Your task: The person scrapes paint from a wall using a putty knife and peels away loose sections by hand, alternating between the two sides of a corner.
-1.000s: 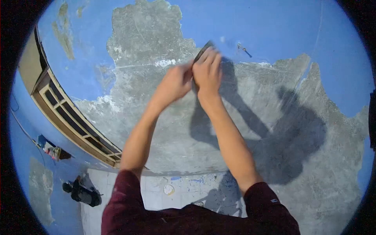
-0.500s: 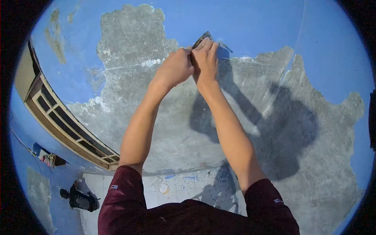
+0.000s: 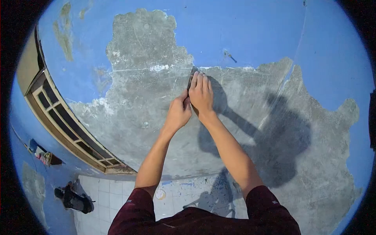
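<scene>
A dark, flat scraper (image 3: 192,73) lies against the wall at the lower edge of the blue paint (image 3: 250,31). Its near end is in my left hand (image 3: 179,114), whose fingers are closed around it, so the handle is mostly hidden. My right hand (image 3: 201,94) grips the blade from the right, its fingers together and pointing up along it. Both hands are in front of bare grey plaster (image 3: 156,94), close together.
A nail or hook (image 3: 232,57) sticks out of the blue paint up and right of my hands. At left is a framed window grille (image 3: 64,121). Below, paint flakes lie on the tiled floor (image 3: 105,196). A dark object (image 3: 74,199) sits at lower left.
Both hands and the scraper have come down the wall, from the blue paint onto the grey plaster. The nail is now uncovered. My view has shifted slightly.
</scene>
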Available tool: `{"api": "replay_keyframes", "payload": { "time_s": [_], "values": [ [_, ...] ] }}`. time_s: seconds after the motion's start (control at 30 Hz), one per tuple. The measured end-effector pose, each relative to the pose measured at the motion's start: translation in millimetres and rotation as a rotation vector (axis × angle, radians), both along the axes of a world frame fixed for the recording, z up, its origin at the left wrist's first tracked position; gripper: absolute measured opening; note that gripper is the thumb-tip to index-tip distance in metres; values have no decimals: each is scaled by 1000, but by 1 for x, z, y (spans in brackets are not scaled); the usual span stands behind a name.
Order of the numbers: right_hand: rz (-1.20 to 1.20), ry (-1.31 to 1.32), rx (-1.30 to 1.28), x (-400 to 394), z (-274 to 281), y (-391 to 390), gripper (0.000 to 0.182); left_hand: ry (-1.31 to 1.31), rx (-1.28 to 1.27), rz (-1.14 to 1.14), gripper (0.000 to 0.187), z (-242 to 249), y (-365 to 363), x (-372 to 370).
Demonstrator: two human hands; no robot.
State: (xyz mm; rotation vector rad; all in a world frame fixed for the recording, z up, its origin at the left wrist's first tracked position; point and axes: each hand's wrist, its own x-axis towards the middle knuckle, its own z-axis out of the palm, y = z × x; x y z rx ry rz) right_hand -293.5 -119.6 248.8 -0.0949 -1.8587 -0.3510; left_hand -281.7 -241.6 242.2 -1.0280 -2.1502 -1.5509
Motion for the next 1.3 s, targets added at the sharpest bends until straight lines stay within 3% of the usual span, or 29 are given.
{"api": "replay_keyframes", "payload": {
  "time_s": [0.17, 0.3, 0.4, 0.63, 0.73, 0.97, 1.1, 1.17, 1.23, 1.27, 1.3],
  "values": [
    [92, -37, 97, 4, 2, 16, 44, 202, 141, 79, 33, -23, 22, -8],
    [28, -58, 64, -1, 7, 2, 43, 13, -23, 33, 29, 17, -8, 7],
    [28, -23, 131, 0, 7, 8, 43, -64, -50, 14, 30, 4, 3, 5],
    [46, -112, 161, 10, 11, 11, 47, -144, 179, 23, 29, -13, 15, 6],
    [32, -111, 126, 3, 17, -8, 47, -214, 3, 54, 28, 9, -15, 8],
    [50, -9, 60, -5, 16, -10, 40, -149, -91, -7, 33, 30, -18, 2],
    [-46, -11, 155, -7, 18, -12, 37, -42, -35, 27, 24, 27, -21, -3],
    [55, 62, 102, -10, 18, -8, 36, -33, -39, 20, 24, 34, -24, -3],
    [21, 73, 60, -11, 22, -16, 35, 167, -187, 35, 22, 60, -38, -1],
    [-8, 71, 12, -11, 22, -24, 34, 167, -184, 33, 22, 74, -40, 8],
    [-49, 8, -57, -14, 22, -31, 33, -52, -299, 46, 21, 91, -41, 17]
  ]
}}
